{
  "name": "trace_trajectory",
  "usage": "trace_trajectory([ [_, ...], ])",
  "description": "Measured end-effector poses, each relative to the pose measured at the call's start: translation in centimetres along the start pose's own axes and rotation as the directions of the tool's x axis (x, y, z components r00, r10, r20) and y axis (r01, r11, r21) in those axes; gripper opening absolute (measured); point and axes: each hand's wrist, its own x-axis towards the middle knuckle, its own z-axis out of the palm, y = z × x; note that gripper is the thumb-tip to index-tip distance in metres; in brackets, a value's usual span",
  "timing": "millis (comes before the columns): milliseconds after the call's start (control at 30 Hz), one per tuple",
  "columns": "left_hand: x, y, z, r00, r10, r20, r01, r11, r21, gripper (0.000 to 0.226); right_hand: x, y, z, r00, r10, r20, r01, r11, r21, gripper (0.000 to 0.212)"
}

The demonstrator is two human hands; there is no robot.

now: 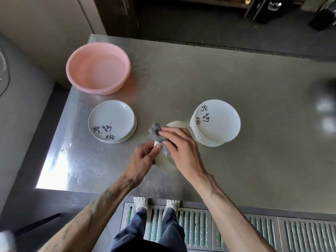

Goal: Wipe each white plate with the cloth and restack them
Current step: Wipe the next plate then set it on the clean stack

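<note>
1. Two plate stacks on the table: left stack sits near the pink basin, right stack is the taller one.
2. One plate is tilted between the stacks, close to the right one.
3. Left hand pinches the plate's rim, thumb on top.
4. Right hand grips the grey cloth, fingers curled over it, pressing it on the plate.
5. I can't tell whether the plate touches the table.

One wide-angle view from the person's head, facing steeply down; close above the desk; shoes at the lower edge.
</note>
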Motion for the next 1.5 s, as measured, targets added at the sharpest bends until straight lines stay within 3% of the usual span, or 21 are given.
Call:
trace_trajectory([
  [67,-0.3,0.1,0.1,1.000,-0.009,0.007,0.009,0.999,-0.038,0.031,0.4,-0.1,-1.0,0.997,0.041,-0.058,-0.042,0.999,-0.008,0.031],
  [167,-0.8,0.3,0.1,1.000,-0.006,0.021,0.008,0.998,-0.065,0.033,1.4,0.3,-3.0,0.950,0.248,-0.190,-0.246,0.969,0.033,0.027],
  [233,-0.8,0.6,0.1,1.000,-0.016,0.026,0.019,0.996,-0.085,0.032,1.4,-0.5,-3.2,0.967,0.197,-0.163,-0.202,0.979,-0.019,0.027],
  [333,-0.9,0.7,0.2,0.999,-0.036,0.015,0.038,0.988,-0.146,0.032,0.7,-2.1,-2.2,1.000,-0.013,-0.020,0.011,0.997,-0.083,0.030],
  [400,-0.9,0.6,0.0,0.999,-0.043,0.024,0.046,0.985,-0.167,0.033,0.9,-2.1,-2.3,0.999,-0.042,-0.013,0.041,0.996,-0.079,0.030],
  [500,-1.1,0.6,-0.3,0.999,-0.042,0.014,0.043,0.981,-0.189,0.039,1.7,-1.1,-3.7,0.976,0.162,-0.145,-0.167,0.986,-0.026,0.026],
  [633,-1.3,0.9,-0.5,0.999,-0.043,-0.032,0.032,0.953,-0.302,0.033,1.5,1.0,-5.1,0.871,0.452,-0.190,-0.445,0.892,0.083,0.018],
  [800,-1.1,1.0,-0.6,0.994,-0.080,-0.072,0.044,0.912,-0.407,0.036,-2.1,0.3,-4.0,0.776,0.561,-0.288,-0.562,0.823,0.086,0.006],
  [933,-1.0,0.7,-0.5,0.989,-0.129,-0.073,0.086,0.903,-0.420,0.035,-1.6,-0.8,-3.8,0.823,0.477,-0.309,-0.488,0.872,0.043,0.018],
  [1100,-0.7,1.1,-0.1,0.997,-0.076,-0.004,0.069,0.919,-0.387,0.031,1.9,-2.4,-3.4,0.967,0.176,-0.186,-0.195,0.977,-0.089,0.029],
  [1267,-0.4,1.7,-0.4,0.997,-0.064,-0.032,0.045,0.904,-0.426,0.031,-0.4,-3.1,-1.5,0.997,-0.033,-0.069,0.029,0.998,-0.056,0.031],
  [1500,-0.2,2.0,-1.1,0.998,-0.047,-0.048,0.025,0.923,-0.384,0.029,1.8,-2.0,-2.8,0.973,0.131,-0.189,-0.149,0.985,-0.082,0.029],
])
